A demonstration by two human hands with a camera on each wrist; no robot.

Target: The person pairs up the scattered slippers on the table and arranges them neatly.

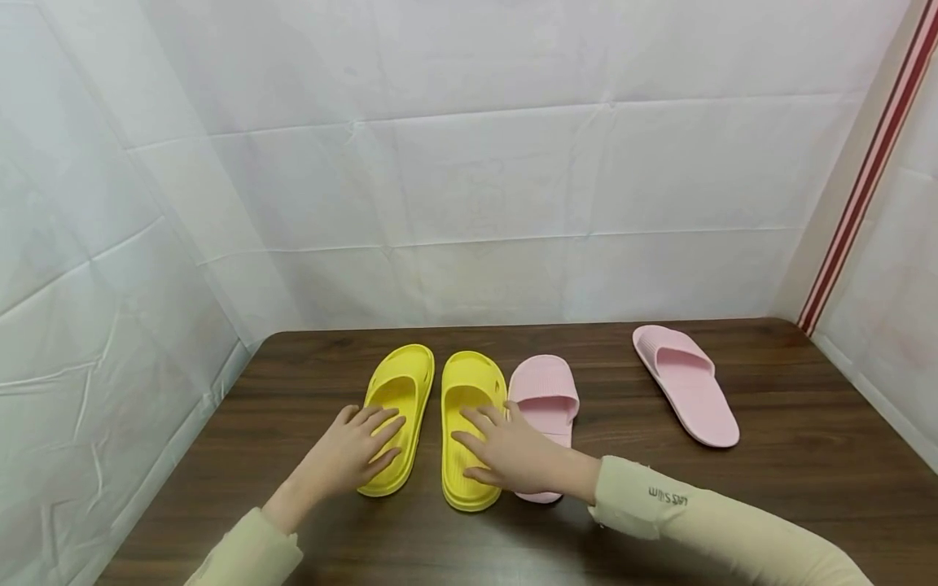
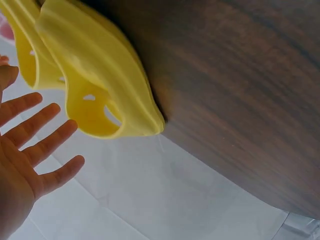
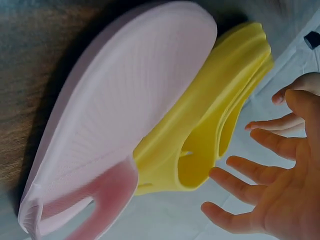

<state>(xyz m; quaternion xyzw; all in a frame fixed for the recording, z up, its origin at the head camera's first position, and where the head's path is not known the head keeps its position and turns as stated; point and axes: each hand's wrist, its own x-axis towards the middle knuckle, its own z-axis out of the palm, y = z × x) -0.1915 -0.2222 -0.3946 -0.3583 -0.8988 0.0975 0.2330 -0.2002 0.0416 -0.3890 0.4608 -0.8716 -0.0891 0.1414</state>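
Two yellow slippers lie side by side on the table, toes pointing away: a left one point(image 1: 406, 365) and a right one point(image 1: 469, 372). My left hand point(image 1: 357, 449) is over the heel end of the left yellow slipper, fingers spread. Over the right yellow slipper hovers my right hand point(image 1: 513, 448), reaching in from the right. A pink slipper point(image 1: 544, 378) lies just right of the yellow pair, partly hidden beneath my right hand and wrist. Both wrist views show the fingers apart from the slippers, with the left hand point(image 2: 25, 155) and the right hand point(image 3: 285, 185) holding nothing.
Another pink slipper point(image 1: 696, 399) lies turned at an angle toward the back right of the dark wooden table point(image 1: 608, 358). White sheeting point(image 1: 484, 187) hangs behind the table and on both sides. A red and white stripe point(image 1: 865, 187) runs down the right corner.
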